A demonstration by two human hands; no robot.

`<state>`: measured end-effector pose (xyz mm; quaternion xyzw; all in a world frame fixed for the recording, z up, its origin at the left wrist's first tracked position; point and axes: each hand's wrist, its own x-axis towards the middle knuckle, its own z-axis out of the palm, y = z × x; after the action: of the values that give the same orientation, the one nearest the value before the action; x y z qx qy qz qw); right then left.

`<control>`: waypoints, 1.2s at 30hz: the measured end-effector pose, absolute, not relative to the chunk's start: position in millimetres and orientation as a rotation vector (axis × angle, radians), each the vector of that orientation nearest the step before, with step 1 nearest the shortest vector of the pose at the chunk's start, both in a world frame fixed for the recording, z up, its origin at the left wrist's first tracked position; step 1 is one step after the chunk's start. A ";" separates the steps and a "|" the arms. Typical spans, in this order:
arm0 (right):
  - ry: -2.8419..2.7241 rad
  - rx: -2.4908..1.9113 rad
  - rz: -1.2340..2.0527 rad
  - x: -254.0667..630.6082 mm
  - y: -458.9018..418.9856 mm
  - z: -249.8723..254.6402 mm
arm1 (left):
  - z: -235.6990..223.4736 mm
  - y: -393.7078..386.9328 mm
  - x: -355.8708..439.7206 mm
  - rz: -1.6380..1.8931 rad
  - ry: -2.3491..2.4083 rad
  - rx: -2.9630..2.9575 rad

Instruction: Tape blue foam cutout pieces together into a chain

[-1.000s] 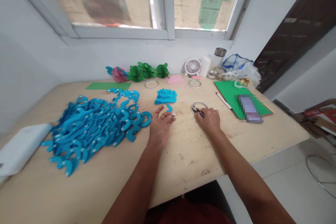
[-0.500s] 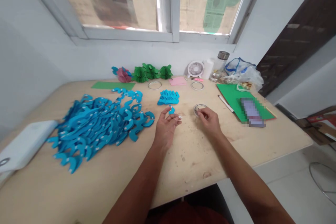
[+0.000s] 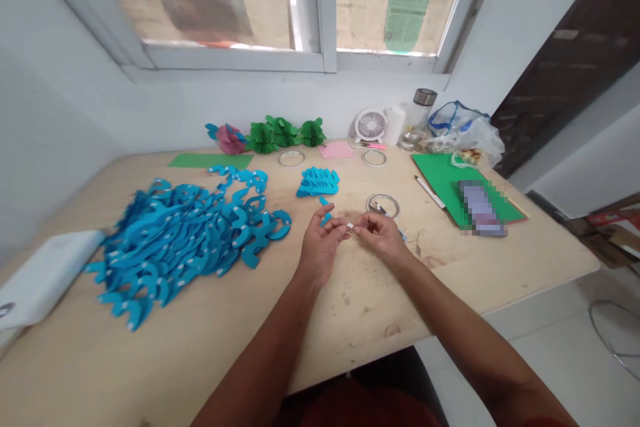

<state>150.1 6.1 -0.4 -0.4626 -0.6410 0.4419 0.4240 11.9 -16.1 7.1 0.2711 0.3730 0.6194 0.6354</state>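
Observation:
My left hand (image 3: 320, 243) is closed in a pinch on a curved blue paper piece (image 3: 325, 217), part of which shows between the fingers. At its fingertips sits a small white piece (image 3: 350, 226), which my right hand (image 3: 381, 235) also pinches. Something dark and metallic (image 3: 378, 208) shows beside the right fingers, and a bit of blue shows by the wrist; what they belong to is hidden. Behind that hand lies a silvery ring (image 3: 397, 201). A large heap of blue paper pieces (image 3: 175, 240) with white squares spreads to the left, and a smaller blue stack (image 3: 318, 182) lies ahead.
Along the wall stand green paper shapes (image 3: 283, 131), a pink one (image 3: 231, 140), a small fan (image 3: 371, 125) and a bottle (image 3: 419, 117). A phone (image 3: 480, 208) lies on green paper (image 3: 435, 177) at right, near a pen (image 3: 430, 192). A white box (image 3: 50, 273) stands far left.
My right hand has moved left from the ring to meet the left fingertips at the small white piece. The left hand stays nearly in place, and the view has shifted slightly.

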 end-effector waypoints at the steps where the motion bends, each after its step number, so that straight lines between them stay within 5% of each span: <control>1: -1.616 -1.165 1.090 149.5 5.9 -0.5 | 6.7 -16.1 12.5 1.414 0.858 0.625; 15: -1.680 -1.253 0.868 152.9 8.8 -6.8 | 2.2 -5.0 -13.9 1.793 1.398 1.044; 27: -1.725 -1.250 0.859 152.4 8.4 -12.9 | -24.3 5.3 -12.7 1.294 1.809 1.915; 36: -1.730 -1.265 0.839 149.8 3.3 -5.9 | -22.8 3.2 -13.6 1.372 1.709 1.879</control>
<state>149.8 3.3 -5.9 -0.5019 -0.6864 0.3328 0.4078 -13.6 3.2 -22.8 0.6457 0.5870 0.4715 0.1270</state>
